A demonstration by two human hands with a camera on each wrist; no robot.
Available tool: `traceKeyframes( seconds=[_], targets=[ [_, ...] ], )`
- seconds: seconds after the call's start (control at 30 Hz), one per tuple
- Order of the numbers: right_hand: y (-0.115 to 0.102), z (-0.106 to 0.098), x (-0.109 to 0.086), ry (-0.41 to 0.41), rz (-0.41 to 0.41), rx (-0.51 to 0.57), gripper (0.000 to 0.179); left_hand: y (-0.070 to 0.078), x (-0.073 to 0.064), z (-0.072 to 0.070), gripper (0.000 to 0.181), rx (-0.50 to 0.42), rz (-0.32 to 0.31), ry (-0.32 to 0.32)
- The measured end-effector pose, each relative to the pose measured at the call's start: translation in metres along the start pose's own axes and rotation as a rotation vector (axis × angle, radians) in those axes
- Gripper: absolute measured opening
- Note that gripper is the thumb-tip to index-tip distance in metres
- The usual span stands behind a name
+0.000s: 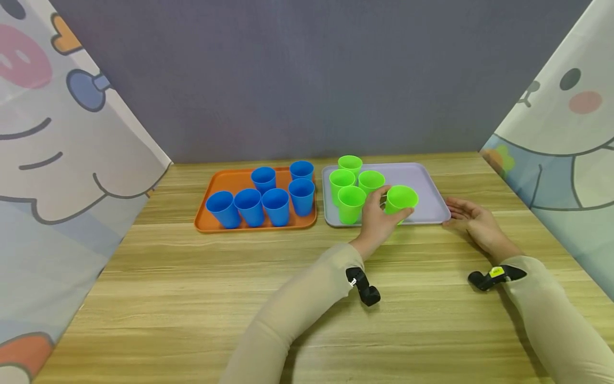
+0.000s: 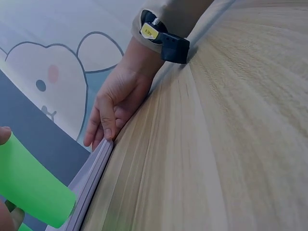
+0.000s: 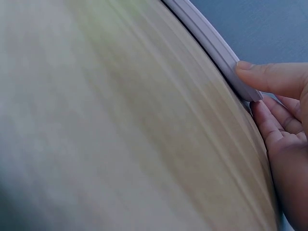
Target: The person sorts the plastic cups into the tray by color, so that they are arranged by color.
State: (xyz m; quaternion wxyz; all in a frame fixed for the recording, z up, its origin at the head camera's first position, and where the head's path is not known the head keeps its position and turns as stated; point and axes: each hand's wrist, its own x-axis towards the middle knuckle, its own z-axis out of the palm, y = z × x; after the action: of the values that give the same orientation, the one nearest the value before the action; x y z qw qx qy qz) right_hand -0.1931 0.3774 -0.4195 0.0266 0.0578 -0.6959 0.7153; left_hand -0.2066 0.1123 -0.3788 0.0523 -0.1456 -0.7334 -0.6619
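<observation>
My left hand (image 1: 376, 224) holds a bright green cup (image 1: 402, 198), with the thumb and fingers spread round its sides. The cup is upright over the right front part of a pale lilac tray (image 1: 422, 184); in the left wrist view its base is close to the tray's rim. Several other green cups (image 1: 351, 205) stand on the tray's left half. At the tray's front right corner, my right hand (image 1: 479, 226) pinches the rim. Its thumb (image 3: 269, 77) lies on the rim, and the other fingers are beside and under the corner.
Left of the lilac tray lies an orange tray (image 1: 230, 181) with several blue cups (image 1: 275, 208) on it. A wooden table (image 1: 192, 298) carries both trays. Behind stands a grey panel (image 1: 268, 80), with printed cartoon cloths (image 1: 53, 144) at either side.
</observation>
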Motion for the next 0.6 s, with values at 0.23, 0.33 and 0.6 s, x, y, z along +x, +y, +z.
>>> traceKeyframes(
  seconds=[0.23,0.33,0.6],
  targets=[
    [0.0001,0.0001,0.0002,-0.006,-0.009,0.01,0.06,-0.0013,0.0026,0.0023,0.068,0.029,-0.019,0.011],
    [0.0011,-0.0004,0.0005,-0.007,-0.014,0.016,0.059,-0.0021,0.0036,0.0031,0.068,0.037,-0.033,0.017],
    [0.0018,-0.0008,0.0013,-0.007,-0.003,0.009,0.058,-0.0049,0.0038,0.0037,0.068,0.036,-0.03,0.031]
  ],
)
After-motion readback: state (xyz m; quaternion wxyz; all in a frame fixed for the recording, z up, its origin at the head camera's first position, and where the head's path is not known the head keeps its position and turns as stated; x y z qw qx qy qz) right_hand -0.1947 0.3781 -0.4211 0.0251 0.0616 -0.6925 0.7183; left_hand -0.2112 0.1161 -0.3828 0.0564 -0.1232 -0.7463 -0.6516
